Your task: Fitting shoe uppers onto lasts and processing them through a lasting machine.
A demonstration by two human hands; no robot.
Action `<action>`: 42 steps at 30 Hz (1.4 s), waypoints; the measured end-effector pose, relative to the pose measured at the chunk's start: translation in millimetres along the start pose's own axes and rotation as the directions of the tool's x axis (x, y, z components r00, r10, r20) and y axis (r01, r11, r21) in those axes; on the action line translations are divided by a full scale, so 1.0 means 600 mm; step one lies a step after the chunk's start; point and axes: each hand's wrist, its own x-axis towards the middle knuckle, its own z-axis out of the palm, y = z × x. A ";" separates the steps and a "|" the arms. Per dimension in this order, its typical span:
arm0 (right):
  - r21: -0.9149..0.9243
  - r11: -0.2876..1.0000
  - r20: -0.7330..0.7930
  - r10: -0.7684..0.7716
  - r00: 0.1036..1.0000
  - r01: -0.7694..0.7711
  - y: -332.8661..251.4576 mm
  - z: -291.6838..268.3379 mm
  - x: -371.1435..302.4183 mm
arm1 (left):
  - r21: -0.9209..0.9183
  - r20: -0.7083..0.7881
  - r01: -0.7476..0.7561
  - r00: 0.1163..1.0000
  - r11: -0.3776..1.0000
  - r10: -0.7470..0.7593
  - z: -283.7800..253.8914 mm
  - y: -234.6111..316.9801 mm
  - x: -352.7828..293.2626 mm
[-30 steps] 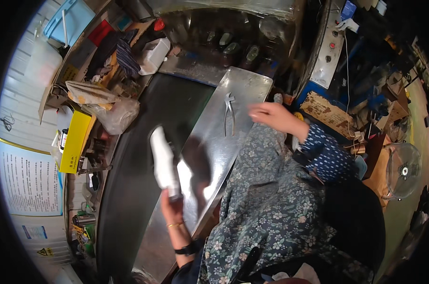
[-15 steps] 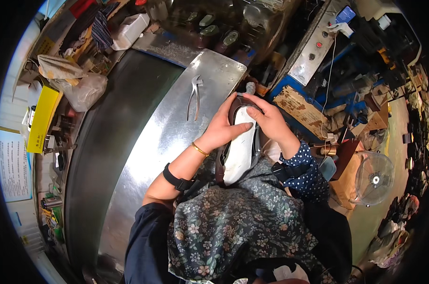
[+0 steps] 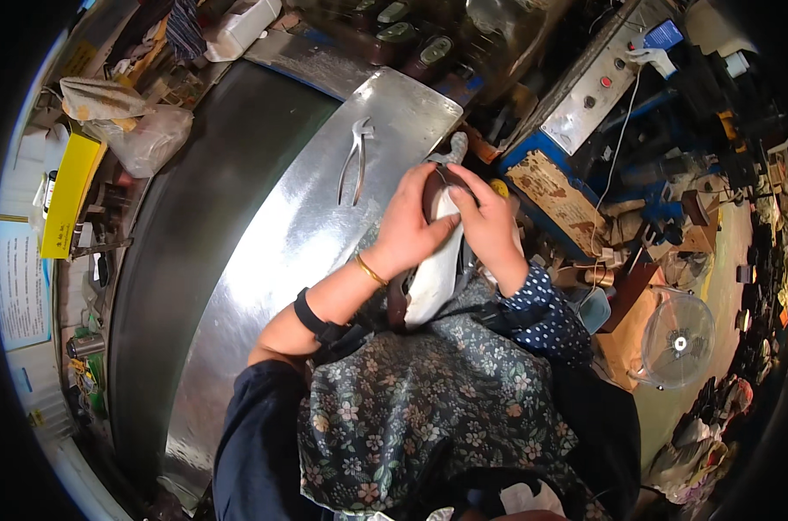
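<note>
Between my two hands is a dark brown shoe upper with a white insole facing up, its near end resting against my floral apron. My left hand grips its left side near the far end, thumb lying on the insole. On the right side, my right hand is wrapped round the same end, with its thumb close to the left one. The fingers of both hands meet at the far tip and hide it. A pair of metal pincers lies on the shiny metal table, left of my left hand.
A bare metal tabletop runs along my left, with a dark belt beyond it. Ahead, several dark shoes stand on a rack. To the right are a control panel with buttons, a stained board and a round fan.
My hands stay on the shoe upper, and my right hand has turned to wrap more closely round its far end. The whole view has shifted slightly.
</note>
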 end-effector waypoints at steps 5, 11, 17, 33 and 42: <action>0.381 0.914 0.003 0.148 0.989 -0.138 0.062 0.022 -0.091 | 0.036 0.090 0.059 0.994 0.998 -0.062 -0.024 -0.026 0.031; 0.434 0.827 0.129 0.335 0.933 -0.357 0.042 -0.036 -0.124 | -0.493 0.278 0.381 0.921 0.782 -0.274 -0.044 -0.003 0.055; 0.465 0.437 0.278 0.754 0.596 -0.770 0.109 -0.022 -0.152 | -0.633 0.231 0.477 0.868 0.610 -0.440 -0.002 -0.024 -0.036; -0.255 0.923 0.462 0.377 0.802 -0.287 0.089 -0.062 -0.068 | -0.482 0.387 0.533 0.841 0.695 -0.377 -0.003 -0.035 0.005; -0.218 0.871 0.288 0.488 0.824 -0.440 0.049 -0.047 -0.191 | -0.436 0.325 0.481 0.873 0.761 -0.365 -0.011 -0.012 0.007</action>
